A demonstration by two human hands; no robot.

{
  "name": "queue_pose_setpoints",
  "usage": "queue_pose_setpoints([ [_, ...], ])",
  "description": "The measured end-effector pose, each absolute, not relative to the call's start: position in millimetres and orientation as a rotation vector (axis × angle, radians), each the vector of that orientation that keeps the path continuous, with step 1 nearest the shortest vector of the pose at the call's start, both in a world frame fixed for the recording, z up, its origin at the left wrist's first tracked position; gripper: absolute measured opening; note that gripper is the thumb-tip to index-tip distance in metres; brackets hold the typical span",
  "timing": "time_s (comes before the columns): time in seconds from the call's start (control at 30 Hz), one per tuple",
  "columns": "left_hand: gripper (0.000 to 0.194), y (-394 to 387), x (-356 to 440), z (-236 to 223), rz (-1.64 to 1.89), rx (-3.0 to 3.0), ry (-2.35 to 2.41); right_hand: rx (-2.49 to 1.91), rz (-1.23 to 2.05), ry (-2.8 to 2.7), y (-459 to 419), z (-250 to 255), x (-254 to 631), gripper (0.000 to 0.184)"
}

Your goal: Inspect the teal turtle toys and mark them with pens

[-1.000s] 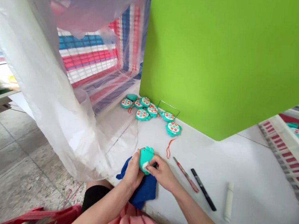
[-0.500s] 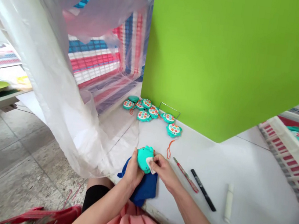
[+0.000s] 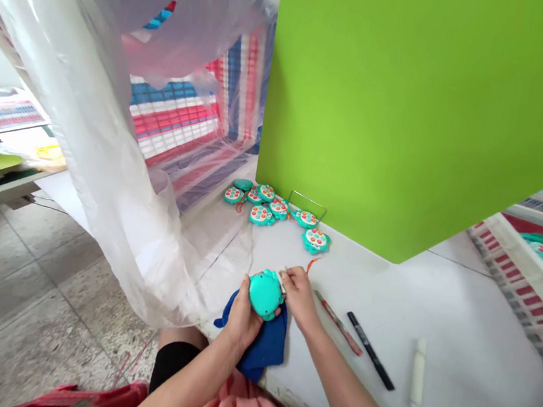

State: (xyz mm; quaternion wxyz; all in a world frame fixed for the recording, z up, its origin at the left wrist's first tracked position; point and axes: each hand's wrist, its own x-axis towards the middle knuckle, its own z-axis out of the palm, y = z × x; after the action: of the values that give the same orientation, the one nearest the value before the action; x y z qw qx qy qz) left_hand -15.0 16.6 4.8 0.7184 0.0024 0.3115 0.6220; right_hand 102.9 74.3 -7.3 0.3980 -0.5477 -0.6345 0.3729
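My left hand [image 3: 242, 317] grips a teal frog-shaped plastic toy [image 3: 265, 294], its plain back facing up, above a crumpled navy blue cloth [image 3: 264, 345]. My right hand [image 3: 299, 295] pinches a small white scrap [image 3: 282, 282] at the toy's upper right edge. The scrap is mostly hidden by my fingers, and I cannot tell its material. Several finished-looking teal toys [image 3: 262, 215] with coloured buttons lie in a group at the board's foot. A loose orange cord [image 3: 310, 266] lies just beyond my right hand.
A red-handled tool [image 3: 338, 323], a black marker [image 3: 370, 351] and a white tube [image 3: 418, 374] lie on the white table [image 3: 468, 312] to the right. A green board [image 3: 415, 116] stands behind. Plastic sheeting [image 3: 106, 160] hangs left; a crate of teal toys [image 3: 540, 268] sits right.
My right hand has moved up and to the right, taking the white scrap from the toy's face to its upper right edge. The toy has turned slightly in my left hand.
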Motion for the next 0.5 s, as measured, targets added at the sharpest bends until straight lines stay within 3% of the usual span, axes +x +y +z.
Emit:
queue_pose_setpoints([
  [0.2, 0.043, 15, -25, 10, 1.282, -0.015, 0.622, -1.433, 0.923, -1.750, 59, -8, 170, 0.022],
  [0.37, 0.037, 20, -25, 21, 1.340, -0.004, 0.551, -1.418, 0.609, -1.784, 44, 12, 171, 0.029],
  [0.43, 0.033, 20, -25, 29, 1.443, 0.091, 0.582, -1.383, 0.795, -1.753, 37, 21, 156, 0.036],
  [0.5, 0.032, 17, -25, 39, 1.546, 0.328, 0.701, -1.284, 1.215, -1.620, 31, 28, 137, 0.046],
])
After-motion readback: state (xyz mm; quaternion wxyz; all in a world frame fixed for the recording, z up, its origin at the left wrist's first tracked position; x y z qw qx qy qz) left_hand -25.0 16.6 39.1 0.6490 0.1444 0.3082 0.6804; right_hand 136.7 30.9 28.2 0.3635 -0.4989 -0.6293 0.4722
